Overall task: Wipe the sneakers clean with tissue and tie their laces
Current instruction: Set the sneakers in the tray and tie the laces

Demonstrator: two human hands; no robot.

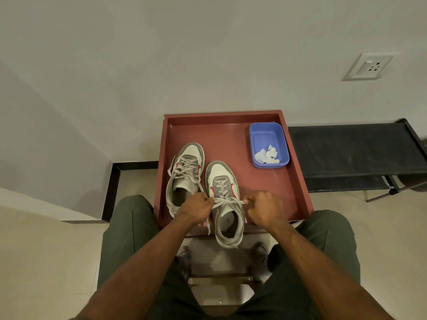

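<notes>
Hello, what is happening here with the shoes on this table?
A seated person is tying the laces of the right grey-and-white sneaker on a red-brown tray table. The left hand and right hand each pinch a lace end and pull it sideways. The left grey-and-white sneaker beside it has loose, untied laces. Crumpled white tissues lie in a blue plastic tub.

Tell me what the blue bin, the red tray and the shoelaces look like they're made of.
Blue bin: likely moulded plastic, given its even colour, rounded corners and soft sheen. Red tray: rigid with square raised edges and a matte red-brown coat with pale scuffs; painted wood or metal, cannot tell which. Shoelaces: flat woven fabric, off-white, limp where loose and pulled taut between both hands.
</notes>
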